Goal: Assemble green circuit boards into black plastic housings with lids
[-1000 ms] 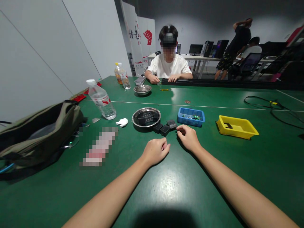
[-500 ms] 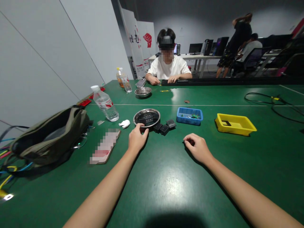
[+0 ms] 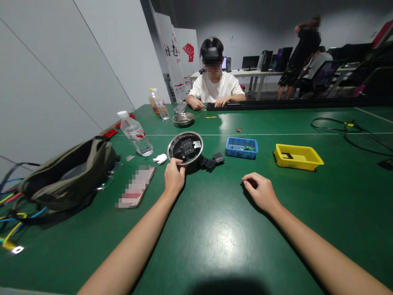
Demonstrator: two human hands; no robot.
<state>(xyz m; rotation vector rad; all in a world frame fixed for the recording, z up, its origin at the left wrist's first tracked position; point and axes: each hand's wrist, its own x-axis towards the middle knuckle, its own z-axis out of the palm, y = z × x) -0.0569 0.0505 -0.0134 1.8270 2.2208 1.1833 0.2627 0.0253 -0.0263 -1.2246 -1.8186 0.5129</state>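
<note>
My left hand (image 3: 175, 178) grips the near rim of a round metal bowl (image 3: 200, 152), thumb and fingers closed on it. The bowl is tilted toward me, its far side raised. Inside lie several black square parts (image 3: 186, 148) and one pale, shiny piece (image 3: 197, 144). Just right of the bowl, a few more black square parts (image 3: 210, 164) lie on the green table (image 3: 211, 221). Farther right, my right hand (image 3: 259, 190) rests on the table, apart from the bowl. Its fingers are curled in toward the thumb; whether anything small is between them is hidden.
A blue tray (image 3: 242, 153) holds small green pieces; a yellow tray (image 3: 302, 164) holds a black piece. Left are a water bottle (image 3: 135, 135), white crumpled tissue (image 3: 160, 159), phone (image 3: 136, 188) and bag (image 3: 70, 176). Across the table sits a person (image 3: 215, 86) near another metal bowl (image 3: 183, 119).
My left hand has raised and tilted the metal bowl, so its contents face me more. My right hand has shifted slightly right, its fingers still curled.
</note>
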